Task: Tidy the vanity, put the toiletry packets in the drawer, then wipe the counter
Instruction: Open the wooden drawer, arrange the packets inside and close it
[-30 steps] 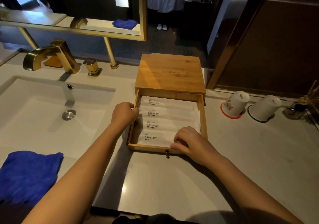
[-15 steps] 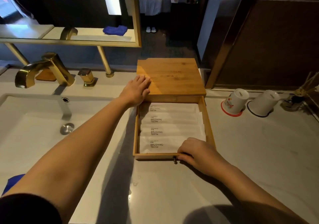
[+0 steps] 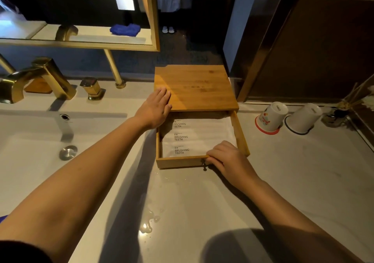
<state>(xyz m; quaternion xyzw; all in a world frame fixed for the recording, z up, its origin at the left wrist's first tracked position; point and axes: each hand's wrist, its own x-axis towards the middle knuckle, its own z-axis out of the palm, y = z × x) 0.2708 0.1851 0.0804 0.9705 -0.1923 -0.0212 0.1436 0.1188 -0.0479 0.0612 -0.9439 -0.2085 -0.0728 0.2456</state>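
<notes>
— What's the left hand point(image 3: 154, 110) doing?
— Flat, fingers spread, on the wooden box point(image 3: 195, 87).
— The packets point(image 3: 194, 137)?
— Inside the half-open drawer point(image 3: 240, 133).
— And the right hand point(image 3: 226, 157)?
— Fingers curled over the drawer's front edge.

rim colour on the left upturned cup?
Red-orange rim on the left cup, seen in the head view.

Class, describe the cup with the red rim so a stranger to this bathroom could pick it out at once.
Start at the wooden drawer box on the counter and look right, along the back edge. Two white cups stand upside down there, side by side. Yours is the red-rimmed cup, nearer the box, with a colourful print; the neighbouring cup has a dark rim.
</notes>
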